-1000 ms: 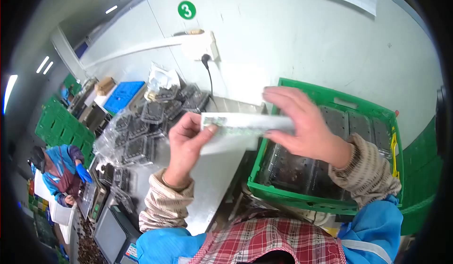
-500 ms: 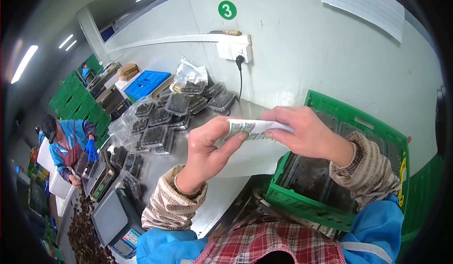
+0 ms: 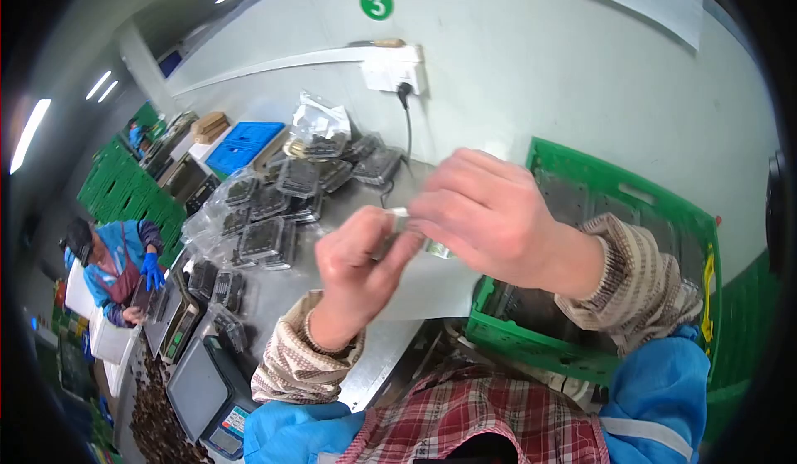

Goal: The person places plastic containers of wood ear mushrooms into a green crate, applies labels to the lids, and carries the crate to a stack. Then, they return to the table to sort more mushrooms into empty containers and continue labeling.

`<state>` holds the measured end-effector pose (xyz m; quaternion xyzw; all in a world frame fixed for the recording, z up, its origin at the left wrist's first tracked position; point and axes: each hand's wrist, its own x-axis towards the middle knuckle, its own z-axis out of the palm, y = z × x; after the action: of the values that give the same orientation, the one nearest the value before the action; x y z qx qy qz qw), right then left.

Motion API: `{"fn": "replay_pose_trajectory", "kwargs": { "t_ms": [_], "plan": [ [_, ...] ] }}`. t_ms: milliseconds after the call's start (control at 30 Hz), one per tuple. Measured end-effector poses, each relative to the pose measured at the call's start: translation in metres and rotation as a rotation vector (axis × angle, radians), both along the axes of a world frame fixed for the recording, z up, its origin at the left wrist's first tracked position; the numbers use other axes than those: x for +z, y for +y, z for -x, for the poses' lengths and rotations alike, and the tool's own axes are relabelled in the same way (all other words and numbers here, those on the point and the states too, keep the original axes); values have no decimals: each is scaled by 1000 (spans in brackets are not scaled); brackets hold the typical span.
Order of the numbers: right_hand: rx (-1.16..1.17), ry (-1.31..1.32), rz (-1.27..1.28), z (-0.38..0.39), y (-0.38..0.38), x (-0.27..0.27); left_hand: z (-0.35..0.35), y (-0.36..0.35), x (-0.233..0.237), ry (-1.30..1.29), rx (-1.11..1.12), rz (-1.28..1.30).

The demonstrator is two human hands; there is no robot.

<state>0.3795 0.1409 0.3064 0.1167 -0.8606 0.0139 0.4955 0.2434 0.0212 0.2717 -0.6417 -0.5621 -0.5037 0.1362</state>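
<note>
In front of my chest, my left hand [image 3: 355,269] pinches a white label strip [image 3: 399,213] between thumb and fingers. My right hand [image 3: 498,223] is closed at the same strip, its fingertips meeting those of the left; it is slightly blurred. Most of the strip is hidden behind the fingers, with a green-printed bit [image 3: 438,250] peeking out under the right hand. A pale sheet [image 3: 436,291] shows below the hands. Clear plastic boxes with dark contents [image 3: 266,238] are piled on the metal table to the left.
A green crate [image 3: 540,349] with more boxes stands at my right. A scale [image 3: 199,389] is at lower left, near loose dark pieces [image 3: 158,414]. A co-worker [image 3: 116,265] in a blue glove handles a box. A plugged socket [image 3: 394,70] is on the wall.
My right hand has moved left and over the strip, up against my left hand. The strip, spread between both hands before, is now mostly covered. The view has shifted slightly.
</note>
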Motion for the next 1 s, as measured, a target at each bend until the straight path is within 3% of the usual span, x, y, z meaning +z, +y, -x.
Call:
{"fn": "replay_pose_trajectory", "kwargs": {
  "t_ms": [100, 133, 167, 200, 233, 300, 367, 467, 500, 567, 600, 633, 733, 767, 833, 900, 933, 967, 1000],
  "plan": [
    [92, 11, 158, -7, 6, -3, 3, -1, -2, -51, 86, 35],
    [103, -62, 410, -24, 13, 0, 17, -3, -15, -159, 103, 88],
    [-26, -200, 746, -50, 20, 8, 24, -10, -17, -206, 202, 125],
    [-143, -361, 866, -74, 44, -2, 28, -19, -18, -508, 121, 137],
    [-248, -522, 970, -99, 68, -16, 45, -28, -25, -551, 109, 70],
    [-372, -807, 983, -136, 91, -62, 51, -36, -21, -639, 151, -20],
    [-439, -924, 1167, -150, 97, -89, 53, -34, -17, -703, 99, -78],
    [-315, -958, 1275, -145, 96, -115, 44, -22, -10, -695, 52, -102],
    [-315, -950, 1287, -141, 93, -124, 40, -19, -8, -690, 45, -91],
    [-745, -950, 649, -140, 87, -134, 32, -9, -6, -634, 82, -85],
    [-857, -900, 537, -149, 87, -127, 30, -5, -6, -634, 58, -78],
    [-881, -902, 550, -162, 91, -115, 30, -5, -6, -571, 82, -79],
    [-676, -941, 1134, -211, 94, -80, 36, -4, -8, -618, 149, -101],
    [-687, -944, 1141, -223, 92, -84, 36, -1, -8, -702, 151, -147],
    [-514, -1046, 1140, -241, 88, -99, 38, 5, -10, -587, 124, -148],
    [-527, -1045, 1090, -246, 87, -121, 34, 12, -6, -33, 218, -145],
    [-604, -941, 869, -250, 87, -133, 25, 18, -1, -266, 182, -125],
    [-668, -821, 636, -250, 88, -138, 13, 22, 9, 324, 278, -156],
    [-834, -693, 379, -257, 92, -136, -3, 30, 15, -122, 132, -185]
  ]
}}
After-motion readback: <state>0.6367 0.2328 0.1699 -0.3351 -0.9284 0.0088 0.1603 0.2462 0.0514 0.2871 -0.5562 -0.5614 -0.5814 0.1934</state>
